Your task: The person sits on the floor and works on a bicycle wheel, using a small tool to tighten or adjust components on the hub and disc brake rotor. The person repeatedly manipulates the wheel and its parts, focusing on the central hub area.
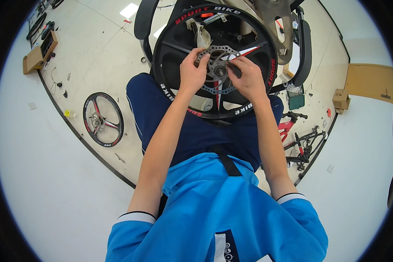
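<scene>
A black three-spoke bike wheel (160,56) with red and white marks rests across my thighs. A silver disc brake rotor (225,90), drilled with holes, lies over its hub (220,70). My left hand (192,73) holds the rotor's left edge, thumb on top and fingers curled at the rim. My right hand (250,78) is at the right of the hub, its thumb and fingers pinched together close to the rotor. Whatever sits between those fingertips is too small to make out.
Beyond the wheel stands a chair with black armrests (145,19), a brownish metal part (273,26) over it. A second wheel (103,119) lies on the floor at left. Bike frames (303,146) and a green box (296,99) are at right; an open carton (40,53) sits far left.
</scene>
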Available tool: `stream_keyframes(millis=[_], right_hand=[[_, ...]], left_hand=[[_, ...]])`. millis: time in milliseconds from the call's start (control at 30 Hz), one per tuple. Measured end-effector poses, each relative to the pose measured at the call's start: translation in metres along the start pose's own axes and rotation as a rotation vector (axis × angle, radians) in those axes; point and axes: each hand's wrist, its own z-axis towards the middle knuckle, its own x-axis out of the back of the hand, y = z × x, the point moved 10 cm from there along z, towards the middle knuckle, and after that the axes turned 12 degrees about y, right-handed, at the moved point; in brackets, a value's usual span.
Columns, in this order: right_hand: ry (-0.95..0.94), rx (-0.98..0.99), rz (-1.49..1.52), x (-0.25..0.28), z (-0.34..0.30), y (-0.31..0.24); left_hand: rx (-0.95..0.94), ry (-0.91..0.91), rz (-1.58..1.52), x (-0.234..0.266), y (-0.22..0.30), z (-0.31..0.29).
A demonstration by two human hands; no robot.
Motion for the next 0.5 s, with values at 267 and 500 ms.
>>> stream_keyframes(millis=[267,500], right_hand=[[0.055,-0.010,-0.027,-0.0036,-0.0032,-0.0048],[0.166,0.002,-0.018,-0.0018,-0.0083,-0.0061]], left_hand=[[-0.006,0.002,-0.006,0.0001,-0.0013,0.0005],[0.012,0.014,-0.018,-0.0006,-0.0023,-0.0009]])
